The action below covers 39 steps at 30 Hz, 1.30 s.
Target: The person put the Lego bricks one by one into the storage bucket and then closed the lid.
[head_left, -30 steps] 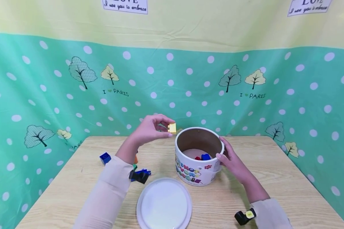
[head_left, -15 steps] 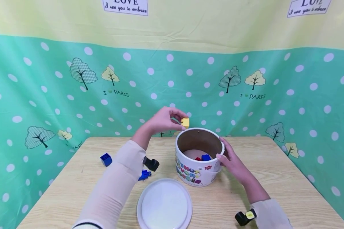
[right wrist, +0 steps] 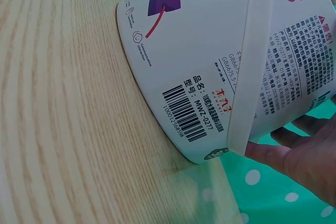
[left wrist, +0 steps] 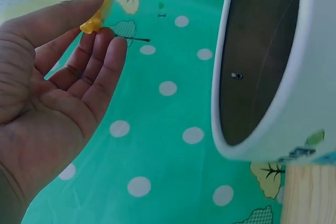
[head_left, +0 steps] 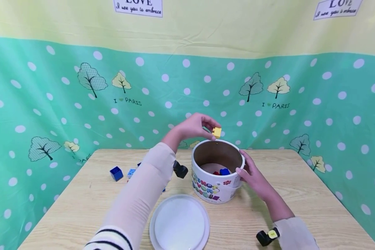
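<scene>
Between thumb and fingertips my left hand (head_left: 196, 127) pinches a small yellow toy brick (head_left: 217, 132), held just above the far rim of a round white bucket (head_left: 206, 189). The left wrist view shows the yellow brick (left wrist: 100, 6) at the tips of the thumb and fingers, with the bucket's mouth to the right. My right hand (head_left: 252, 177) grips the bucket's right side, thumb at the rim. In the right wrist view its fingers (right wrist: 299, 135) lie against the printed wall, near the white strap handle (right wrist: 254, 61). Inside the bucket lie a blue brick (head_left: 224, 172) and a red piece (head_left: 216, 173).
A round white lid (head_left: 179, 222) lies on the wooden table (head_left: 237, 225) in front of the bucket. To the left are a dark blue brick (head_left: 116, 173) and a light blue brick (head_left: 131, 173); my left sleeve partly covers other pieces. A polka-dot curtain (head_left: 162, 104) hangs behind.
My left hand has carried the yellow brick rightward and slightly up, from left of the bucket to over its far rim. The right hand and bucket have stayed put.
</scene>
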Each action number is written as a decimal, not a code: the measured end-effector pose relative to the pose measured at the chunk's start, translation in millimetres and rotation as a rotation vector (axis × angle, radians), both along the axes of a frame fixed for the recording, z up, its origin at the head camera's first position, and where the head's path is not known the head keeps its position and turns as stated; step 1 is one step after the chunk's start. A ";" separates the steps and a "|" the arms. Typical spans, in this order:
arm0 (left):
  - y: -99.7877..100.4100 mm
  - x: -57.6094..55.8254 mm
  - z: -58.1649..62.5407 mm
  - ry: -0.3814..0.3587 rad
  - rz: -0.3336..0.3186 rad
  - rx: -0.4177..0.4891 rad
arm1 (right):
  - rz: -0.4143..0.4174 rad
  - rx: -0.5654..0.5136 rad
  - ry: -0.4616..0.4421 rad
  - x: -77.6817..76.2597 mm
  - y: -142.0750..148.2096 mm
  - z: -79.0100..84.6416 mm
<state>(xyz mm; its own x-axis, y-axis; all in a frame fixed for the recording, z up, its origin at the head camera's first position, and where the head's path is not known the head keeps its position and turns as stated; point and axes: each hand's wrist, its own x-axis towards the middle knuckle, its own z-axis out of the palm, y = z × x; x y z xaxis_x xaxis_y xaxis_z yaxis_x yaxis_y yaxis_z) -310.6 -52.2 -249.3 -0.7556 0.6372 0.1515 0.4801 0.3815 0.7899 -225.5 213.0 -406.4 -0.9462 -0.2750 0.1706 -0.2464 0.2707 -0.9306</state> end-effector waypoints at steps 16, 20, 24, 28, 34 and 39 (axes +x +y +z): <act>39.6 -21.3 -10.0 -0.040 0.000 0.004 | 0.031 0.003 -0.058 -3.7 9.3 11.5; 44.7 -25.3 -15.2 -0.072 0.005 0.014 | 0.039 0.035 -0.063 -3.8 11.9 18.6; 48.5 -28.1 -22.7 -0.082 0.007 0.011 | 0.043 0.050 -0.071 -3.4 12.6 21.8; 51.1 -27.7 -30.4 -0.096 0.006 -0.009 | 0.034 0.061 -0.072 -2.6 13.0 22.8; 51.3 -26.7 -39.2 -0.147 0.040 -0.088 | 0.052 0.020 -0.082 -3.1 13.5 21.2; 48.6 -27.3 -42.4 -0.172 0.051 -0.154 | 0.071 -0.011 -0.095 -3.1 12.5 19.0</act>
<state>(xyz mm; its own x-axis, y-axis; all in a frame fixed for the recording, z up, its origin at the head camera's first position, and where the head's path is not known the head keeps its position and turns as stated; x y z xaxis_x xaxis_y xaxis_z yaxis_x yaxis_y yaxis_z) -337.9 -3.7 -291.7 -0.7937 0.6033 -0.0780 0.3206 0.5238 0.7892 -228.6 225.6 -387.4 -0.9365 -0.3403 0.0843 -0.1750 0.2454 -0.9535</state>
